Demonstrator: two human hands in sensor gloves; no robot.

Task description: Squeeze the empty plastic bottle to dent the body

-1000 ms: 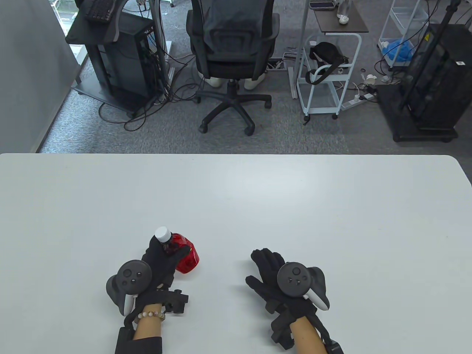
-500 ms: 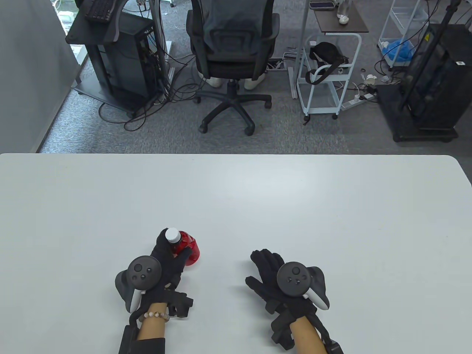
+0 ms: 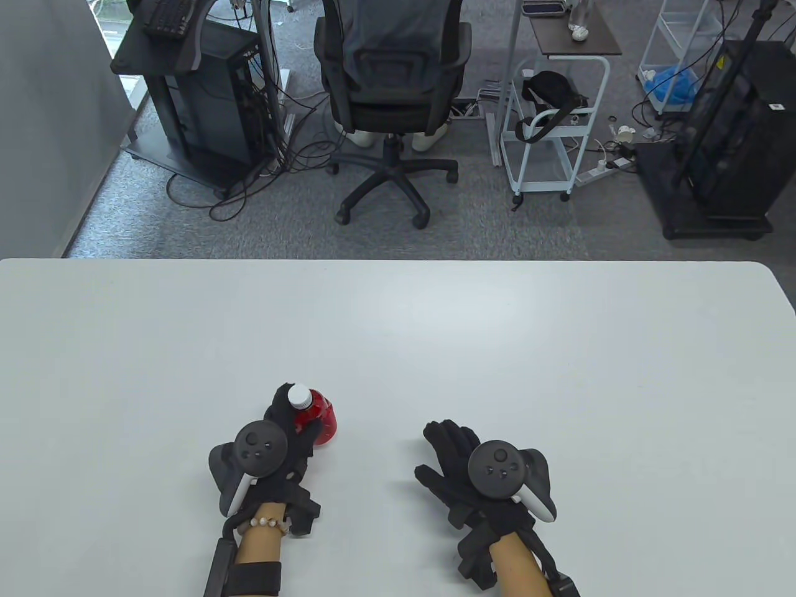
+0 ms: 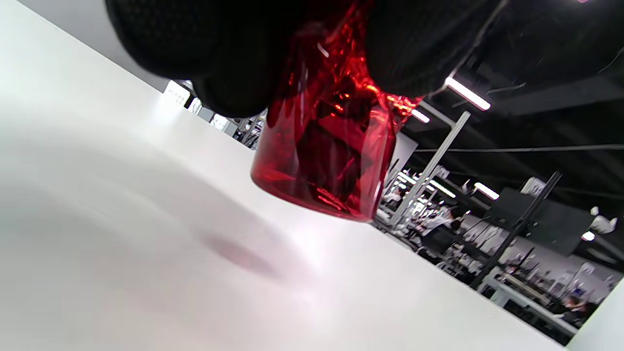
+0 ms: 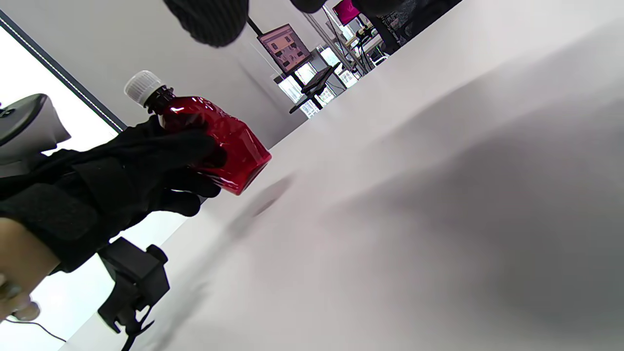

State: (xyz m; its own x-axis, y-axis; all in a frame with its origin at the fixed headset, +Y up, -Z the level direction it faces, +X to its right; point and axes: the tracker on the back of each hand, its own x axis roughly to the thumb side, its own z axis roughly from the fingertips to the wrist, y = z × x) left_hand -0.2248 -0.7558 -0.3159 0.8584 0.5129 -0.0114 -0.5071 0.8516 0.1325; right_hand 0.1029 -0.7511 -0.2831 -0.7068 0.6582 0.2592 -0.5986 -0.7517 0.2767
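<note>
A small red translucent plastic bottle (image 3: 320,418) with a white cap (image 3: 299,395) is held above the white table (image 3: 435,348) near the front. My left hand (image 3: 292,429) grips its body, fingers wrapped around it. In the left wrist view the bottle (image 4: 326,161) hangs just above the table, its wall crumpled under my fingers (image 4: 229,63). The right wrist view shows the bottle (image 5: 219,141) tilted in my left hand (image 5: 146,165). My right hand (image 3: 451,444) rests flat on the table, empty, to the right of the bottle.
The table's far edge (image 3: 398,261) runs across the middle of the table view. Beyond it stand an office chair (image 3: 392,93), a white cart (image 3: 553,124) and a computer stand (image 3: 193,93) on the floor.
My left hand has lifted the bottle and turned it more upright, moving slightly right and forward. The right hand has not moved.
</note>
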